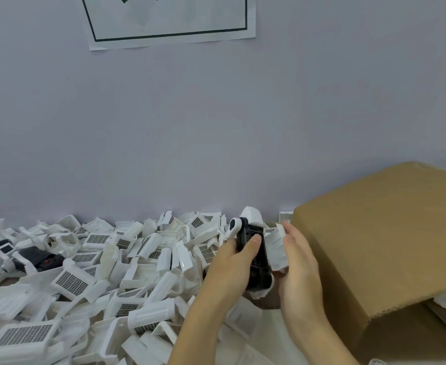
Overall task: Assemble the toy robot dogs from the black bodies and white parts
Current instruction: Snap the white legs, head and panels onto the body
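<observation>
Toy assembly workshop, heaped white parts [90, 280], cardboard box [390, 233], wall notice [169, 19]

Soft even light, faint shadows, no glare; slight overall blur, wide-angle bending at edges.
</observation>
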`<state>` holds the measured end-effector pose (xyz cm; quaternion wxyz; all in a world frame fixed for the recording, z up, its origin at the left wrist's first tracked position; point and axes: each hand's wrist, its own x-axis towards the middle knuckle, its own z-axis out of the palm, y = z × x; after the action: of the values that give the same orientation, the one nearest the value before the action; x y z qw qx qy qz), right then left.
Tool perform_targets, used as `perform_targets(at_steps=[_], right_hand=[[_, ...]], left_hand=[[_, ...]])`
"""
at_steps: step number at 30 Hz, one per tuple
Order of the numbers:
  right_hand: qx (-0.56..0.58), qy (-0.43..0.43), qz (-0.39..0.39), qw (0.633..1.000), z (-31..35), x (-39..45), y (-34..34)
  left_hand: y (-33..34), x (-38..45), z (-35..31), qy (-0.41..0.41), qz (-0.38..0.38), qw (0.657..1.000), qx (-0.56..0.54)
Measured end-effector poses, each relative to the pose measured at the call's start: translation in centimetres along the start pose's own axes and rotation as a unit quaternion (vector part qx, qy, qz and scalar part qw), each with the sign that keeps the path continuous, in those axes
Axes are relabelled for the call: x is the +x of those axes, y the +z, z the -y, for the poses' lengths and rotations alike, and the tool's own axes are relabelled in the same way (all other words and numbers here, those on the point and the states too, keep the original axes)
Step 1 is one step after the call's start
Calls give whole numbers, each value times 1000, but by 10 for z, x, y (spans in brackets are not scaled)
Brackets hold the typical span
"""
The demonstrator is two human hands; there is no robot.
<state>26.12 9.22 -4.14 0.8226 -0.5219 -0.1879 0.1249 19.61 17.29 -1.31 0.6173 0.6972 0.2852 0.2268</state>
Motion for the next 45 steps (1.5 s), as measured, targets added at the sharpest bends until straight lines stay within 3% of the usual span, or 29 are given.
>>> perform_targets(at_steps=[4,9,18,25,36,39,42,45], right_hand=[[-146,-115,17,982,2,-7,6],[-226,-135,19,965,-1,-8,4],[-239,-127,15,963,0,-9,1],[-225,-139,-23,964,1,-8,-1],[-224,-131,0,966,-3,-5,-2],[-218,-132,2,967,-2,-5,-2],[-192,-144,-30,970,-2,-7,0],[-177,-139,-53,973,-2,-10,3]], left_hand=[[0,-3,-2,9,6,1000,2],[2,-2,-1,7,-8,1000,7],[0,3,2,33,-81,996,-12],[4,4,8,80,-21,997,13],[4,3,7,80,-49,996,4],[4,2,7,87,-25,996,-13],[8,1,5,107,24,993,-33],[11,3,5,117,14,993,-30]])
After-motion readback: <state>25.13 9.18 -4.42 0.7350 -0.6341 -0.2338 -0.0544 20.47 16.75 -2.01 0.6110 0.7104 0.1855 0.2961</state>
